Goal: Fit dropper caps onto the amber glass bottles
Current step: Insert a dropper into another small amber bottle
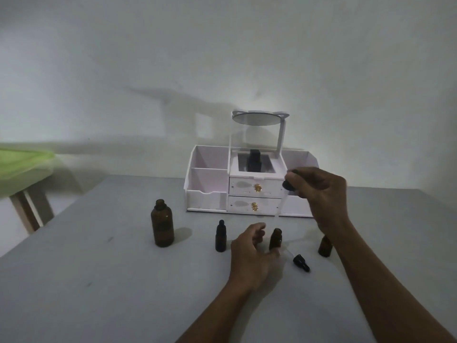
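Note:
My right hand (319, 191) pinches a black dropper cap (288, 184) in the air, its clear glass tube hanging down toward a small open amber bottle (275, 239). My left hand (252, 253) is beside that bottle, thumb touching its base and fingers curled near its left side. A small amber bottle with a dropper cap on it (220, 236) stands to the left. A large open amber bottle (162, 224) stands further left. Another small amber bottle (325, 246) is partly hidden behind my right forearm. A loose black dropper cap (301, 262) lies on the table.
A white desktop organiser (210, 184) with two gold-knobbed drawers and a round mirror stands at the back of the grey table (99, 280); a dark bottle sits in its top compartment. A green-covered piece of furniture is at the far left.

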Demonstrator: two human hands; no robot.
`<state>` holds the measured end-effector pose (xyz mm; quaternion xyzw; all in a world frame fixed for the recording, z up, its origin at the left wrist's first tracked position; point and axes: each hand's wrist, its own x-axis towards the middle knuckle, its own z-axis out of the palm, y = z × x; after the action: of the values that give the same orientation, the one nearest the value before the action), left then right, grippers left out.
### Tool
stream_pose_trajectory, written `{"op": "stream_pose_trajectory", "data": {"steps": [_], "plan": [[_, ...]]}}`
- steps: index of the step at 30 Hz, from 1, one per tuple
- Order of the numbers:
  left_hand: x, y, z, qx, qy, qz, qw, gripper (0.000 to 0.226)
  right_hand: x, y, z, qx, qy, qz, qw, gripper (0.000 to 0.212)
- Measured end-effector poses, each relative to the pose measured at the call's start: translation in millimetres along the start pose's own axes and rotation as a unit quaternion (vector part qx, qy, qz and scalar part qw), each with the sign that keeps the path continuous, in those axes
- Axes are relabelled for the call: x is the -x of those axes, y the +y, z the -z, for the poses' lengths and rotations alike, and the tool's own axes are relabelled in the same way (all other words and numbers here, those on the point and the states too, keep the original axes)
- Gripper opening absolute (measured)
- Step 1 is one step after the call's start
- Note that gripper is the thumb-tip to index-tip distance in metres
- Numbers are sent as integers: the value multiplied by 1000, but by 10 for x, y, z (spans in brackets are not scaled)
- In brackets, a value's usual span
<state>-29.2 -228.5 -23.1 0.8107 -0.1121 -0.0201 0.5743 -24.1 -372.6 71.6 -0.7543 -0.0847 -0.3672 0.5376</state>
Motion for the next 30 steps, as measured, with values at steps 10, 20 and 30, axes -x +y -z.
{"op": "stream_pose_trajectory", "data": {"steps": [10, 20, 30], "plan": [[449, -436, 1058, -73, 46, 11, 996, 29, -80, -700, -984, -163, -74, 24, 983, 13], [171, -702, 1796, 13, 285, 58, 957, 66, -126, -590, -1833, -137, -90, -13, 986, 16], [-29, -697, 1801, 15, 236, 30, 971, 64, -126, -452, -2037, -106, -133, -7, 985, 8]]}}
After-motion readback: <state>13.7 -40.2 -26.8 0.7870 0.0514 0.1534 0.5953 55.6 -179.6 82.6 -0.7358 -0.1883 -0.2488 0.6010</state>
